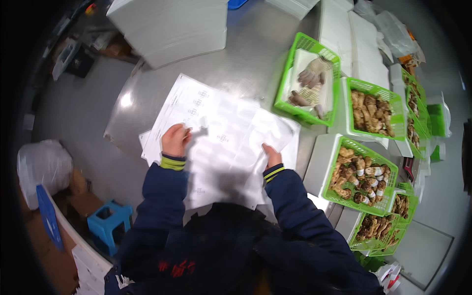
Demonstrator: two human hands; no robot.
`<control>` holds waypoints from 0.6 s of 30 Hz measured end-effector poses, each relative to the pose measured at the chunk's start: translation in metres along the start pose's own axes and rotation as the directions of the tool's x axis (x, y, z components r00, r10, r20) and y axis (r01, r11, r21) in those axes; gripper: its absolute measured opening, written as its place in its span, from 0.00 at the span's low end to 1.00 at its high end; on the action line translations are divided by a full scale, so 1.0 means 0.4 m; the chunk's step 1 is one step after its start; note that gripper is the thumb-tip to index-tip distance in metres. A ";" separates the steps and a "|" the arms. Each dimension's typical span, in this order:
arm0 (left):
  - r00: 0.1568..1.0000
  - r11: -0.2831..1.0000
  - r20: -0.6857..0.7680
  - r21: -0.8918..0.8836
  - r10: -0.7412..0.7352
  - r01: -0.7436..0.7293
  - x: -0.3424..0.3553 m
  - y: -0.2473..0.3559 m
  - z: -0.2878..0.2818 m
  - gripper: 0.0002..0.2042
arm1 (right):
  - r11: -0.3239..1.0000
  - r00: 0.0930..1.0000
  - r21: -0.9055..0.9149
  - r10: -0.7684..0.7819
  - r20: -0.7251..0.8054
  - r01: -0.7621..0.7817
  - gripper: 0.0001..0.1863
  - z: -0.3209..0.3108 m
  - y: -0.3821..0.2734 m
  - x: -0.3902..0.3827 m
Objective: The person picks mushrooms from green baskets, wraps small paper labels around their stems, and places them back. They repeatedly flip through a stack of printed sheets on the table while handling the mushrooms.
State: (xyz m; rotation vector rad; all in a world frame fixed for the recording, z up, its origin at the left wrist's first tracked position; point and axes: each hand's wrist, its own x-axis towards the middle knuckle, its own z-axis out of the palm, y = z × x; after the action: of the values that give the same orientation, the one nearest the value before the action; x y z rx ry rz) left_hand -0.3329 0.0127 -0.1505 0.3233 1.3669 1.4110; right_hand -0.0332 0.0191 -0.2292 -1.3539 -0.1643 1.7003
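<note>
Large white sheets (225,179) with small printed marks lie overlapping on the metal table in front of me. My left hand (175,140) is closed in a pinch over the left part of the sheets, and a small white label (201,123) stands out from its fingertips, casting a shadow on the paper. On the right, my right hand (272,156) pinches a loose white backing sheet (263,129), which curves up a little over the others. The sheet's print is too faint to make out.
Beyond the sheets, a green basket (280,101) holds a pair of gloves (313,73). Green baskets of brown mushrooms (366,177) stand on white foam boxes (316,158) at the right. White foam boxes (172,32) are stacked far left; a blue stool (109,221) is on the floor.
</note>
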 end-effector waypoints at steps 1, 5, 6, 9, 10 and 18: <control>0.997 0.997 0.037 -0.055 0.061 -0.059 -0.011 0.038 -0.011 0.10 | 0.995 0.996 -0.082 -0.057 -0.076 0.050 0.18 0.018 -0.019 -0.030; 0.959 0.961 -0.061 -0.002 0.277 -0.277 -0.064 0.107 -0.057 0.05 | 0.667 0.856 -0.599 -0.514 0.061 0.443 0.32 0.025 -0.034 -0.037; 0.931 0.922 0.009 0.140 0.364 -0.362 -0.063 0.097 -0.056 0.04 | 0.692 0.868 -0.586 -0.494 0.041 0.422 0.34 -0.019 -0.023 -0.024; 0.866 0.817 0.165 0.285 0.472 -0.500 -0.122 0.107 0.065 0.03 | 0.115 0.573 -0.859 -0.788 0.228 0.500 0.37 0.016 -0.136 -0.149; 0.838 0.768 0.206 0.336 0.505 -0.545 -0.138 0.097 0.101 0.04 | 0.000 0.483 -0.834 -0.815 0.320 0.552 0.32 0.041 -0.172 -0.197; 0.524 0.350 0.528 0.398 0.669 -0.848 -0.314 0.040 0.373 0.07 | 0.140 0.504 -0.568 -0.661 0.556 0.811 0.09 0.163 -0.244 -0.421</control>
State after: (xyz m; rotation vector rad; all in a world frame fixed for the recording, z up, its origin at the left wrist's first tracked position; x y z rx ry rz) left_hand -0.1765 -0.0041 -0.0342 1.7891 1.4598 1.4839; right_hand -0.0375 -0.0189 -0.0274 -1.2962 -1.6410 0.7691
